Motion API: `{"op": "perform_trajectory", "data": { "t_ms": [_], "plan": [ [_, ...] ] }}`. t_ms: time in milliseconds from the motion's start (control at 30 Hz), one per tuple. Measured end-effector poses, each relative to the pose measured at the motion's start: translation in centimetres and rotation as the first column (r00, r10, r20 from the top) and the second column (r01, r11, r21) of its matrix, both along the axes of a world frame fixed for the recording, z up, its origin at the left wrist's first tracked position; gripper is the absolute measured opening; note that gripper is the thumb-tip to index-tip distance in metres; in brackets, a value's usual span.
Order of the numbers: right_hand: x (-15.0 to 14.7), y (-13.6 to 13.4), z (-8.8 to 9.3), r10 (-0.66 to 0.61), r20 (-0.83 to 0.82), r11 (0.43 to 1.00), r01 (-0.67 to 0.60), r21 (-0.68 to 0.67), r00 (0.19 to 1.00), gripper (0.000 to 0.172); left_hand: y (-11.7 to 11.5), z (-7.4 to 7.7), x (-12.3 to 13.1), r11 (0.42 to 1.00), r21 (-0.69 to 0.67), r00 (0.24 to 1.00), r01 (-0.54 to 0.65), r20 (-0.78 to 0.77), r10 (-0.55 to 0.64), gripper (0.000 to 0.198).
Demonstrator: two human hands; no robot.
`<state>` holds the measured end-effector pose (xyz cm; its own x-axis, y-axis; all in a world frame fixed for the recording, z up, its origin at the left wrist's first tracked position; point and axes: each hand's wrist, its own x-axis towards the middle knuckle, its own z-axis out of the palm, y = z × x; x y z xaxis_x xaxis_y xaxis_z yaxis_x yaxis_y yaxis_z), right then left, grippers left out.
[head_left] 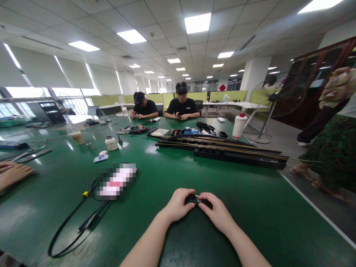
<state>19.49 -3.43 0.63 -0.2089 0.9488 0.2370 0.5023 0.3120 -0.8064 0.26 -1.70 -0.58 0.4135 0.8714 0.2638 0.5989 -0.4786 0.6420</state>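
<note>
Both of my hands meet over the green table [155, 230], closed around a small black part [195, 199]. My left hand [178, 203] grips its left end between thumb and fingers. At its right end, my right hand [216, 208] pinches it the same way. A thin bright piece shows at the top of the part, between the fingertips; its exact kind is too small to make out. To the left of my hands lies a phone [118, 181] with its screen blurred, and a black strap [59, 231] with a yellow piece loops beside it.
Long black rails [239, 158] with thin rods lie across the table's right side. Tools [136, 129] and black bins [204, 128] stand behind them, near a white bottle [239, 127]. A round jar [111, 143] is at left. Another person's hand [15, 174] rests at the left edge. Two people sit opposite.
</note>
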Motion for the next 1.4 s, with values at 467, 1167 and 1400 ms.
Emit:
{"op": "perform_trajectory", "data": {
  "t_ms": [467, 1167, 1400],
  "plan": [
    [0.4, 0.7, -0.4, -0.136, -0.257, 0.986, 0.105, -0.133, 0.957, 0.030, -0.1, 0.4, 0.0, 1.000, -0.023, 1.000, 0.000, -0.019, 0.000, 0.044],
    [0.9, 1.3, -0.8, -0.353, -0.492, 0.936, 0.307, -0.174, 0.796, 0.046, -0.1, 0.5, 0.0, 0.999, -0.043, 1.000, -0.014, -0.018, 0.014, 0.044],
    [0.8, 1.0, -0.3, -0.387, -0.502, 0.922, 0.327, -0.206, 0.774, 0.046, -0.1, 0.4, 0.0, 0.999, -0.039, 1.000, -0.014, -0.009, 0.014, 0.044]
  ]
}}
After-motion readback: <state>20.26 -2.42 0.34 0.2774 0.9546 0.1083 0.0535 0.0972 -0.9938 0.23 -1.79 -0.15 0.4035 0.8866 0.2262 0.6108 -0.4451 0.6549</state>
